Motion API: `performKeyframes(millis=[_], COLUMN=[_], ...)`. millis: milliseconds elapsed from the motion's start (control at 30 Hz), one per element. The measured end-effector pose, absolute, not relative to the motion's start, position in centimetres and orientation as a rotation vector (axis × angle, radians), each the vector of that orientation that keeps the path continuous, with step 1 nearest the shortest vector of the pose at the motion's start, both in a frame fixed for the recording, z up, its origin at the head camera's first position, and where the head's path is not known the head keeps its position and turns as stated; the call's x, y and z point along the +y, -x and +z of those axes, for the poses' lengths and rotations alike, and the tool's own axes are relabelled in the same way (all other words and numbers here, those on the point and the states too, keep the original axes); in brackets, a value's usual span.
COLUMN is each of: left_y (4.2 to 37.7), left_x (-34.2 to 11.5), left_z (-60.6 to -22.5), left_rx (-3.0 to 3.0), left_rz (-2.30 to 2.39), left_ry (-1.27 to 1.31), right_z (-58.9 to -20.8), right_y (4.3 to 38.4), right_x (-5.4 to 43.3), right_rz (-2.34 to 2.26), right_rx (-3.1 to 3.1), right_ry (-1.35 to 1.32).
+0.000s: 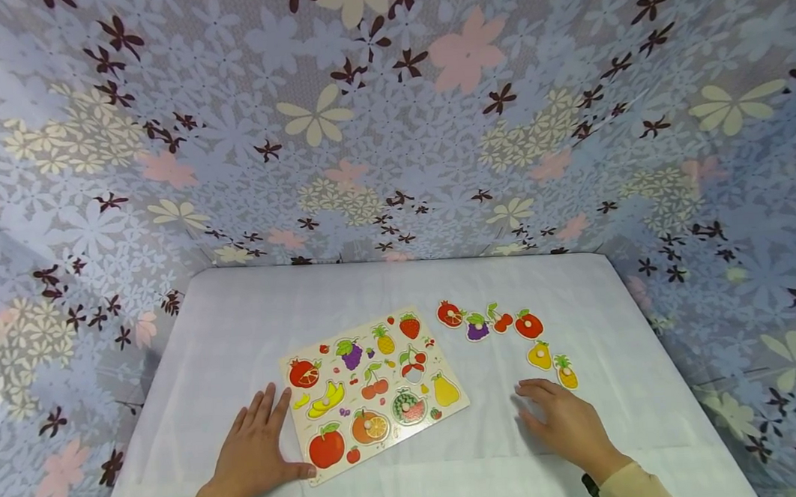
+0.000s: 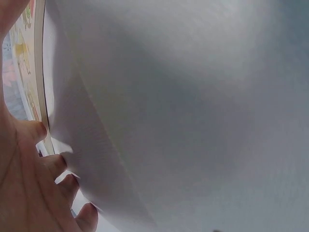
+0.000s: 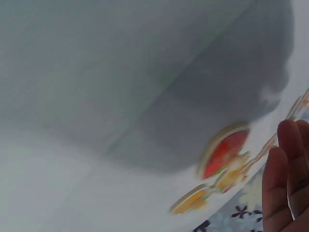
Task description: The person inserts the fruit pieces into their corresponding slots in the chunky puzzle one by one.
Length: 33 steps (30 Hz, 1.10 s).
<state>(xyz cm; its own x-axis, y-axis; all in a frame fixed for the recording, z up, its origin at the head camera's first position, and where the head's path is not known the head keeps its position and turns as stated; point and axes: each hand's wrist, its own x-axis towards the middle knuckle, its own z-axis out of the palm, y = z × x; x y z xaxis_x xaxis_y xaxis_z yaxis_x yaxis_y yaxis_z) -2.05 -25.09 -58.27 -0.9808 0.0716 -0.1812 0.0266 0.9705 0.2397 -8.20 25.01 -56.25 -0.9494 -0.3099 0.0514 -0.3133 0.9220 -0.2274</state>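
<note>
Fruit board (image 1: pixel 353 399) lower centre: orange (image 1: pixel 363 433) and watermelon (image 1: pixel 416 413) look seated, banana (image 1: pixel 326 400) and strawberry (image 1: pixel 409 325) unclear. 6 loose pieces (image 1: pixel 529 326) right of centre, likely left to fit. Left hand (image 1: pixel 256 445) spread against board; right hand (image 1: pixel 568 423) relaxed, apparently empty.

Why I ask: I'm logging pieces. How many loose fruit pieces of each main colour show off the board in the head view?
Red: 3 (pomegranate, cherries, apple)
Yellow: 2 (pear, pineapple)
Purple: 1 (grapes)
Total: 6
</note>
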Motion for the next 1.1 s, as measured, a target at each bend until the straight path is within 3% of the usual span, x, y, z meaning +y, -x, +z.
performKeyframes(millis=[500, 1100], left_y=[2.1, 2.0], left_x=[-25.0, -25.0], left_z=[-58.4, -57.8], left_rx=[2.931, 2.908], left_rz=[0.361, 0.362], left_ry=[-0.078, -0.057], right_z=[-57.2, -57.9], right_y=[8.1, 8.0], right_x=[28.0, 29.0], right_rz=[0.288, 0.283], right_rx=[-3.096, -3.041], right_ry=[-0.271, -0.294])
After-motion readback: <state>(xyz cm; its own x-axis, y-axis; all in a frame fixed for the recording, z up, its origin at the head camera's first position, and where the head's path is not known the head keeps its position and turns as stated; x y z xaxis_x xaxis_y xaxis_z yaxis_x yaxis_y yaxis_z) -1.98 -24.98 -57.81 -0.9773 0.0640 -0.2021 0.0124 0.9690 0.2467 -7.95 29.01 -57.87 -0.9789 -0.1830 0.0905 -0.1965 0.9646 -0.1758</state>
